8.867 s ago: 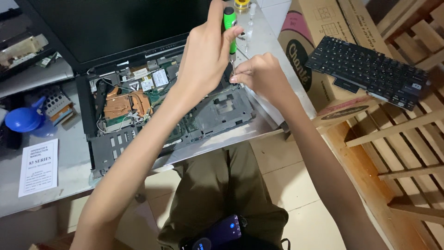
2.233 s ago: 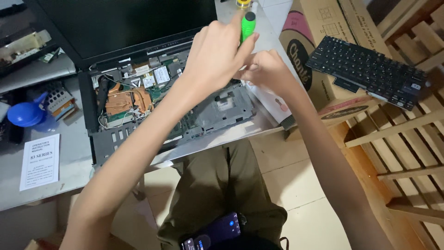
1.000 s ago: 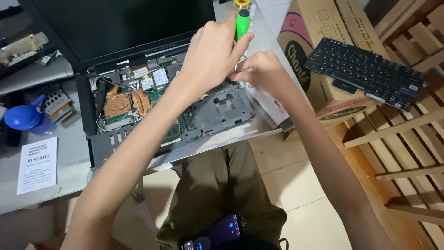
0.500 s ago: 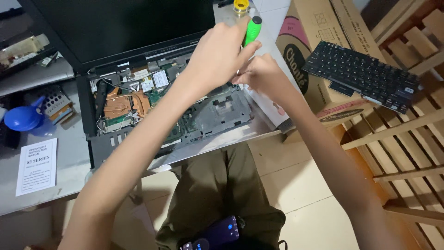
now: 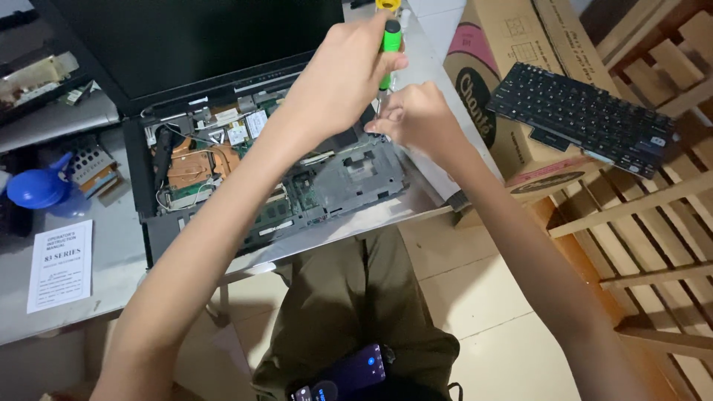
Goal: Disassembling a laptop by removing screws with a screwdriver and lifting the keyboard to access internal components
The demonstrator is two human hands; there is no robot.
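Observation:
An opened laptop (image 5: 223, 171) lies on the grey table, its keyboard removed and the circuit board, copper heat pipe and cables exposed. My left hand (image 5: 342, 74) grips a green-handled screwdriver (image 5: 389, 46) held upright over the laptop's right rear corner. My right hand (image 5: 414, 119) sits just beside it, fingers pinched around the screwdriver's shaft near the tip. The tip itself is hidden by my fingers. The laptop's black screen (image 5: 186, 37) stands open behind.
The detached black keyboard (image 5: 583, 115) rests on a cardboard box (image 5: 512, 82) at the right, above wooden slats (image 5: 653, 245). A blue air blower (image 5: 37, 189) and a white leaflet (image 5: 61, 263) lie at the left. A phone (image 5: 349, 371) sits on my lap.
The screwdriver handle has wobbled slightly, tilting right and back to upright. Both hands stay at the laptop's right rear corner.

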